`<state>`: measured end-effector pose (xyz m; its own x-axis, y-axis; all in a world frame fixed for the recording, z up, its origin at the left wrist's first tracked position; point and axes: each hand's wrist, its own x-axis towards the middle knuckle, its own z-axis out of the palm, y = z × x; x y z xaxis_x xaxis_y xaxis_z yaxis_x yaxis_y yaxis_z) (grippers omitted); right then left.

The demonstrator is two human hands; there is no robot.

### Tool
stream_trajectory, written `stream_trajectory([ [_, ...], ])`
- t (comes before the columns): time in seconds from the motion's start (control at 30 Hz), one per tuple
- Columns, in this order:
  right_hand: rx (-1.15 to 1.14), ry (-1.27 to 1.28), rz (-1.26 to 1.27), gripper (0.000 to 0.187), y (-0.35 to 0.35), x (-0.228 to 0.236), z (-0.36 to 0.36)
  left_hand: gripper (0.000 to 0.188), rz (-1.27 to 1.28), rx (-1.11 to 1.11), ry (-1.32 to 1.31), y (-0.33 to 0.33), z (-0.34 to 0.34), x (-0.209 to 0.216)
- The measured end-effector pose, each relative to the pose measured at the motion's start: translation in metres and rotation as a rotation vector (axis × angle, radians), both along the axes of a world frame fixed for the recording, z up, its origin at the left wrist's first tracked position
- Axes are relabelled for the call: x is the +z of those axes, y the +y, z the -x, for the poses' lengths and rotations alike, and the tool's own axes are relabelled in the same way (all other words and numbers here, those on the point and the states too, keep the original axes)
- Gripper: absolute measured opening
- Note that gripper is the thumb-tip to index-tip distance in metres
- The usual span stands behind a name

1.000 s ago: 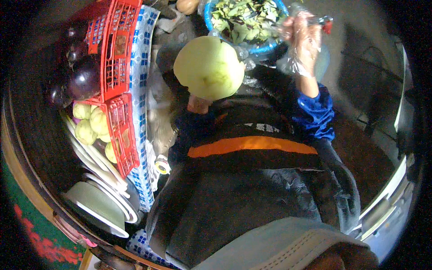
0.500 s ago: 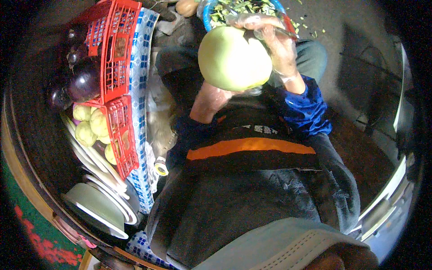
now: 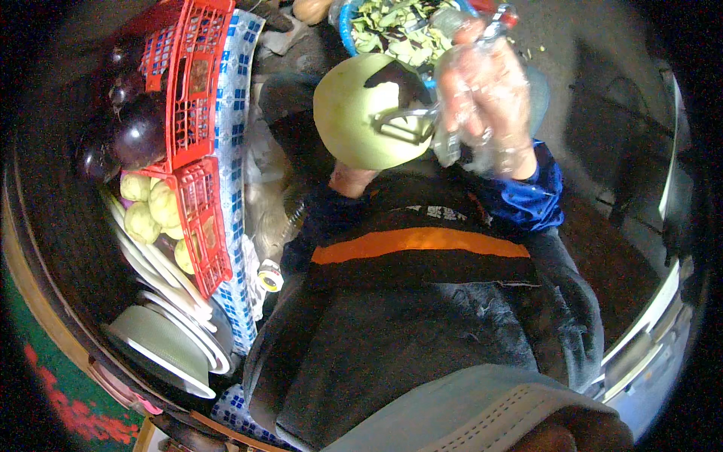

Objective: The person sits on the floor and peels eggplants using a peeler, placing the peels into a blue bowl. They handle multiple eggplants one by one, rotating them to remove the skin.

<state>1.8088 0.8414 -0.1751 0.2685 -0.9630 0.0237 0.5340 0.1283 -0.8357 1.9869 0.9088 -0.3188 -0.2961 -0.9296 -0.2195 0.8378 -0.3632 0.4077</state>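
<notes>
A large round eggplant (image 3: pixel 354 113), mostly peeled to pale green-white, hangs over my lap. A dark purple patch of skin remains on its far right side. My left hand (image 3: pixel 352 182) holds it from underneath, its fingers mostly hidden behind the eggplant. In a clear plastic glove, my right hand (image 3: pixel 488 98) is closed around a metal peeler (image 3: pixel 407 125), whose head lies against the eggplant's right side. Just beyond, a blue-rimmed basin (image 3: pixel 346 29) contains many pale and dark peelings (image 3: pixel 399 34).
On the left, a red crate (image 3: pixel 179 113) stands beside whole dark eggplants (image 3: pixel 141 134). Nearer are a smaller red basket (image 3: pixel 202 226), pale peeled vegetables (image 3: pixel 143 224) and a light bowl (image 3: pixel 162 350). A blue-and-white checked cloth (image 3: pixel 234 98) runs alongside. An orange-tan squash (image 3: pixel 310 10) lies far off.
My right hand has moved right and turned, bringing the peeler into view against the eggplant. The eggplant has shifted slightly left and rotated, showing its dark skin patch.
</notes>
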Motion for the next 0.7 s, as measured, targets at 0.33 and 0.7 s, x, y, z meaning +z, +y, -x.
stream_trajectory([
  [0.33, 0.054, 0.032, 0.008, 0.037, -0.022, 0.001, -0.004, 0.064, 0.014, 0.067, -0.078, 0.007, -0.017, 0.01],
  [0.7, 0.188, -0.265, -0.024, 0.037, -0.03, -0.062, -0.006, 0.063, 0.031, 0.091, -0.135, 0.003, -0.022, 0.012],
])
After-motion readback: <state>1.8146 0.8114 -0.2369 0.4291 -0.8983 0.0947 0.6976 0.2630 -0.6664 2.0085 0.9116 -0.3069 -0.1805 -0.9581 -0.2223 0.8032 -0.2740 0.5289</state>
